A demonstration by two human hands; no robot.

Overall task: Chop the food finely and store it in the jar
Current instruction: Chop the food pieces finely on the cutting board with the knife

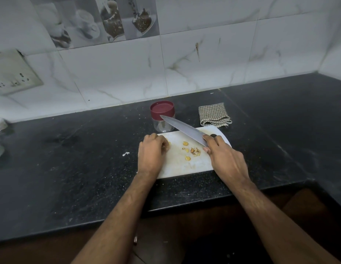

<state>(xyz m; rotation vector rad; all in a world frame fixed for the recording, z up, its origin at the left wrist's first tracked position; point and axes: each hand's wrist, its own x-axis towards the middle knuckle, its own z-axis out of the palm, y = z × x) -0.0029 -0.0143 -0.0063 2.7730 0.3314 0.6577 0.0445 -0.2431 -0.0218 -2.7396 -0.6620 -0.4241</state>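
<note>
Jar [163,119] and folded cloth [214,115] stand just behind the cutting board [184,166].

We're looking at a speckled black stone counter [74,168], white marble-look wall tiles [204,60] running behind, a socket plate [13,73] sitting around 10 o'clock.

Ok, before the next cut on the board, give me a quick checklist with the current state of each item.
1. Right hand grips the knife: ok.
2. Blade raised off the cutting board, tip pointing toward the jar: ok.
3. Left hand holds the uncut food piece: ok.
4. Left fingertips tucked away from the blade: cannot tell.
5. Cut pieces fine enough to store: not ok, still chunky.
6. Jar open for filling: not ok, red lid on.
</note>
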